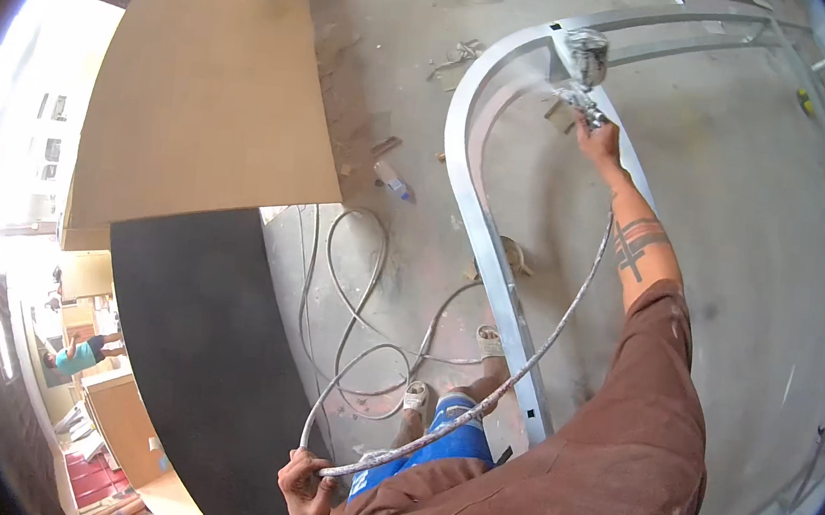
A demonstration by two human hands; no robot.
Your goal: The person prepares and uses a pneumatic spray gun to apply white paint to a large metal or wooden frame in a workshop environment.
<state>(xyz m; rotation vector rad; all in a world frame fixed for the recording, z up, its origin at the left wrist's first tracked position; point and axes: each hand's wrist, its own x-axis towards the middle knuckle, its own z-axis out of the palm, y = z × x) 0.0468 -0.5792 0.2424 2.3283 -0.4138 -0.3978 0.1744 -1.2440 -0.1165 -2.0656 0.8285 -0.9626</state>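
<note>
My right hand (599,144), on an outstretched arm, is closed round the handle of a spray gun (584,103) with a paint-splashed cup (586,57) on top. A pale mist leaves the gun toward the rounded corner of a light grey frame (458,127). From the gun a paint-spattered hose (552,345) hangs down in a curve to my left hand (304,487). That hand grips the hose low in front of my body. The frame's long side runs from the curved corner down past my legs.
Hose loops (351,316) lie on the floor around my sandalled feet. At left stand a large brown board (214,86) and a black panel (205,366). A plastic bottle (392,181) and scraps litter the floor. Another person (80,355) is far off at left.
</note>
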